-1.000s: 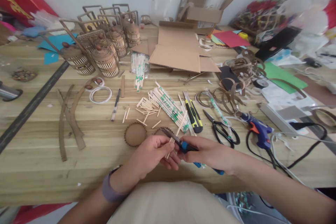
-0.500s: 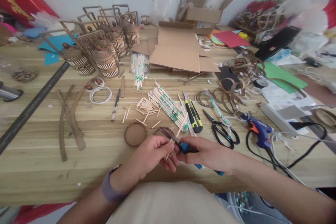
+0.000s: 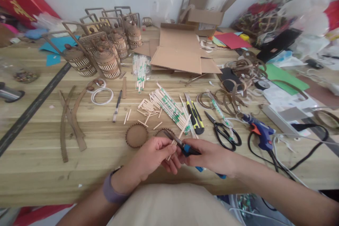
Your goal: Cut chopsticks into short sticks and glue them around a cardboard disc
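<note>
My left hand (image 3: 157, 152) is closed on thin wooden sticks (image 3: 184, 126), pinched between thumb and fingers; one reaches up and to the right. My right hand (image 3: 212, 153) is wrapped round blue-handled pliers (image 3: 189, 149). Their dark jaws lie across the sticks just beside my left fingertips; whether they bite into the wood is unclear. Just beyond my hands lies a round cardboard disc with a ridged rim (image 3: 136, 135). A second disc (image 3: 164, 132) is partly hidden behind the jaws. Short cut stick pieces (image 3: 148, 106) are scattered past them, beside paper-wrapped chopsticks (image 3: 171, 105).
A yellow-black utility knife (image 3: 194, 114), black scissors (image 3: 225, 132) and a blue glue gun (image 3: 261, 130) with cables lie to the right. Curved cardboard strips (image 3: 72, 123) lie left. Small handled cardboard baskets (image 3: 107, 63) and flat cardboard (image 3: 177, 54) stand at the back.
Hands, pliers and sticks hold nearly the same position. The view has shifted very slightly.
</note>
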Motion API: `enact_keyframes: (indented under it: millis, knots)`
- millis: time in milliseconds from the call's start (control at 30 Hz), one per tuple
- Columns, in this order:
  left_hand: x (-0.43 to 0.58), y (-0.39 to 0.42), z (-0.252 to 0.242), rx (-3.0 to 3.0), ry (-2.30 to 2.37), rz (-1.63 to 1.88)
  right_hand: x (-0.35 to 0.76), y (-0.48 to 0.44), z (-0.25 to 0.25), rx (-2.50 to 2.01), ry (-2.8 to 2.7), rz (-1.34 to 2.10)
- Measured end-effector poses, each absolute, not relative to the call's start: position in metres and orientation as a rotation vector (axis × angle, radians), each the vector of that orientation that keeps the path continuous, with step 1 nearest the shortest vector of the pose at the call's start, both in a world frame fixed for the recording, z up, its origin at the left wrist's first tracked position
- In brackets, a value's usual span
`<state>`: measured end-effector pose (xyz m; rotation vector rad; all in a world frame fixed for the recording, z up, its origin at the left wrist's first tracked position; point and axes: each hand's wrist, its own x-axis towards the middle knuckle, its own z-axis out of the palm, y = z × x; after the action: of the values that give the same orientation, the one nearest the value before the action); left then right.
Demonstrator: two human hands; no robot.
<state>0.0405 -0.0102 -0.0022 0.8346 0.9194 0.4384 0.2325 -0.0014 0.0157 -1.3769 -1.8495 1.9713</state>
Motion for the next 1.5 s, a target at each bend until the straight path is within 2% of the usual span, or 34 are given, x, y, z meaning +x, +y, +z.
enact_keyframes:
  millis: [300,700,1000,1500]
  knots:
    - [0.0410,-0.0094,-0.0022,0.817,0.910,0.442,0.2310,-0.0014,0.0205,-1.358,-1.883,1.951]
    - [0.0420,-0.0092,-0.0071,0.863,0.935,0.429,0.2261,-0.0047,0.0116,-1.509,-2.008,1.686]
    - [0.0411,-0.0097,-0.0056,0.881,0.952,0.427,0.2291,0.0009,0.0147,-1.289,-1.830,1.988]
    - [0.0443,-0.0116,-0.0002,0.967,0.997,0.431,0.2252,-0.0038,0.0126,-1.432,-1.936,1.773]
